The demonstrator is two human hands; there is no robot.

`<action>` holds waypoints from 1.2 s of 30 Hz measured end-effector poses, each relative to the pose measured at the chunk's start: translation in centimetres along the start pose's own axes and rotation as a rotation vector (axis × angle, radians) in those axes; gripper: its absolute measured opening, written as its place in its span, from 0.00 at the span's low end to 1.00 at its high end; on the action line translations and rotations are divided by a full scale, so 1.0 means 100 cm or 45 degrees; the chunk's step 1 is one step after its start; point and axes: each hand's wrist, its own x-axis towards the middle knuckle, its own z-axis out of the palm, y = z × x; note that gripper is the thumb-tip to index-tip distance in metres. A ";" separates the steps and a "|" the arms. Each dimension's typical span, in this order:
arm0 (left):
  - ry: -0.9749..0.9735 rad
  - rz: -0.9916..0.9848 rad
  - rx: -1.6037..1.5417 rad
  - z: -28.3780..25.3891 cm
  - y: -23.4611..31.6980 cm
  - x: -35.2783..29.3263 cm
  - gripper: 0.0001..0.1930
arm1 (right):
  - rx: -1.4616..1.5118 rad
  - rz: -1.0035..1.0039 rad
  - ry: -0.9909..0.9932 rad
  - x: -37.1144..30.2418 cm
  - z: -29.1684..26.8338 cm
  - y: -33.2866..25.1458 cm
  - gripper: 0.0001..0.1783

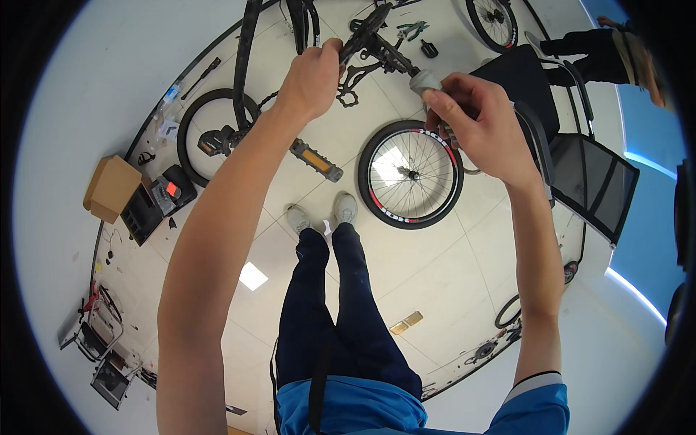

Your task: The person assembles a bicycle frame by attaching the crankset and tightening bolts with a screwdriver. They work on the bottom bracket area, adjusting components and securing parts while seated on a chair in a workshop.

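Observation:
My left hand (pixel 313 80) is closed around a black bar-like bicycle part (pixel 368 30) at the top middle. A thin black shaft (pixel 395 59) runs from that part down to the right. At its end sits a grey, rounded cylindrical piece (pixel 425 81), pinched between the thumb and fingers of my right hand (pixel 478 119). Whether the grey piece is fixed to the shaft or only touches it, I cannot tell. Below my left hand is a black pedal (pixel 315 161) with an orange reflector. The black bicycle frame (pixel 245 65) stands to the left.
A wheel (pixel 409 175) with red and white rim markings lies on the tiled floor beyond my shoes. Pliers (pixel 412 30) lie at the top. At right stands a black chair (pixel 525 87); a person (pixel 594 58) is behind it. An open cardboard box (pixel 112 188) sits at left.

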 end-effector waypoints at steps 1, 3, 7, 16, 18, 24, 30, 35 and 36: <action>0.009 -0.039 -0.033 0.000 -0.002 0.000 0.10 | -0.039 -0.022 0.006 0.001 -0.001 -0.001 0.19; 0.022 -0.112 -0.103 0.000 0.001 0.001 0.11 | -0.069 -0.051 0.026 0.005 -0.002 0.001 0.18; -0.125 -0.394 -0.214 -0.016 0.015 -0.005 0.20 | -0.281 -0.129 0.077 0.004 -0.004 -0.004 0.15; -0.035 -0.017 0.078 -0.008 0.006 -0.011 0.09 | -0.857 -0.446 0.427 0.003 0.014 -0.002 0.14; 0.012 -0.003 0.099 -0.006 0.006 -0.015 0.09 | -0.819 -0.334 0.399 0.003 0.016 -0.005 0.14; -0.121 -0.305 -0.159 -0.008 0.013 -0.014 0.15 | -0.763 -0.359 0.331 -0.001 0.017 -0.009 0.11; -0.087 -0.198 -0.051 -0.011 0.008 -0.013 0.15 | -0.764 -0.304 0.134 -0.009 0.011 -0.015 0.12; -0.026 -0.004 0.181 -0.004 0.005 -0.017 0.15 | -0.727 -0.228 0.131 -0.006 0.021 -0.015 0.18; -0.048 0.011 0.220 -0.005 0.004 -0.016 0.15 | -0.707 -0.226 0.123 -0.004 0.018 -0.015 0.19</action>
